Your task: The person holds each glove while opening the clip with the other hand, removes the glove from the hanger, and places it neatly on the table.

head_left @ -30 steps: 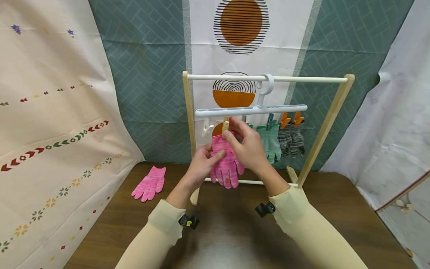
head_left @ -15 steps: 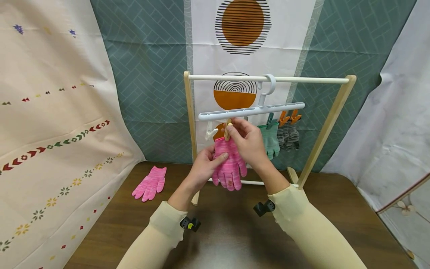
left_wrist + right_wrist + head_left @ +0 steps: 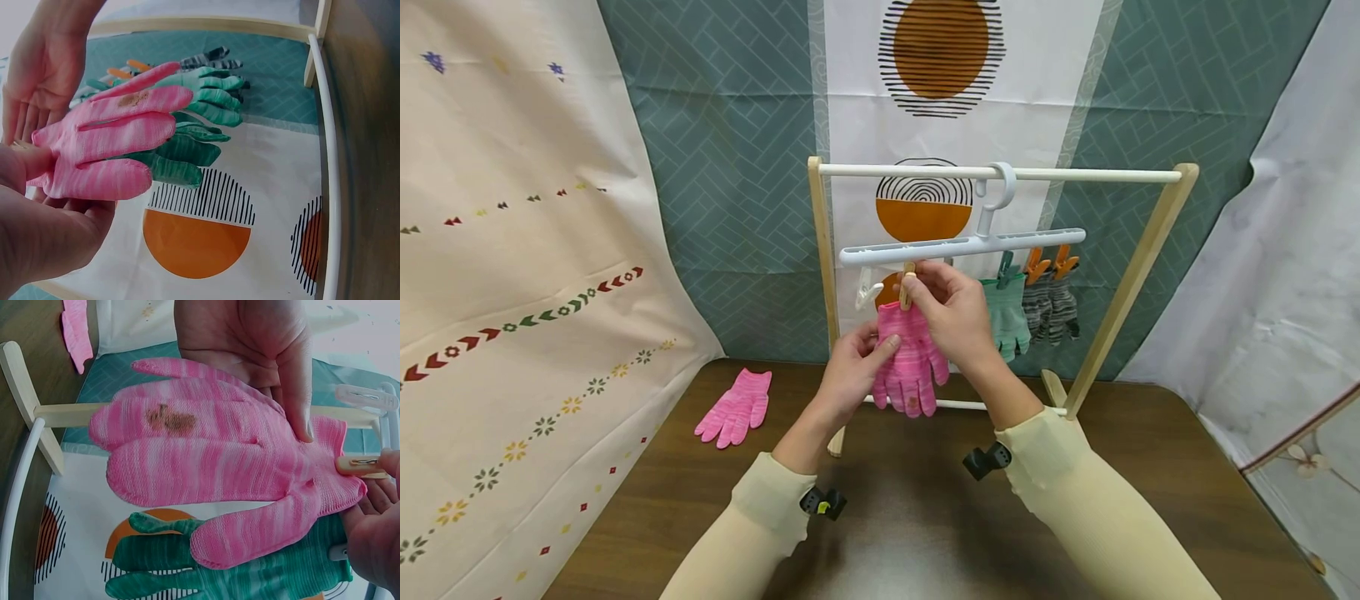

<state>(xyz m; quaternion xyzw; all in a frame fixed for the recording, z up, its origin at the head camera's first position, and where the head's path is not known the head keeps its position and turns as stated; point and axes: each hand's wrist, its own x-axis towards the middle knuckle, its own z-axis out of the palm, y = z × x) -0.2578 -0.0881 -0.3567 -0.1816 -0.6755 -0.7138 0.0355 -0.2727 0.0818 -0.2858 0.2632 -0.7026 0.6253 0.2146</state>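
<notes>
A pink striped glove (image 3: 910, 367) hangs fingers down below the pale blue hanger (image 3: 925, 249), with a brown stain (image 3: 172, 420) on one finger. My left hand (image 3: 854, 363) pinches the glove's left side, thumb in front. At the cuff, my right hand (image 3: 953, 310) pinches a beige clothespin (image 3: 907, 292), whose tip overlaps the cuff in the right wrist view. A white clip (image 3: 867, 290) hangs to the left on the hanger. Behind the pink glove is a dark green glove (image 3: 281, 562), held by a grey clip (image 3: 338, 552). A second pink glove (image 3: 735, 408) lies on the table.
The hanger hooks over the top bar of a wooden rack (image 3: 1131, 287). Light green gloves (image 3: 1006, 315) and grey-black gloves (image 3: 1051, 308) hang to the right, with orange clothespins (image 3: 1065, 262) on the grey ones. A patterned cloth stands behind the brown table (image 3: 925, 517).
Both hands, the pink glove and the clothespin have shifted slightly right overall. The hanger has swayed and tilts a bit more. The glove on the table has stayed put.
</notes>
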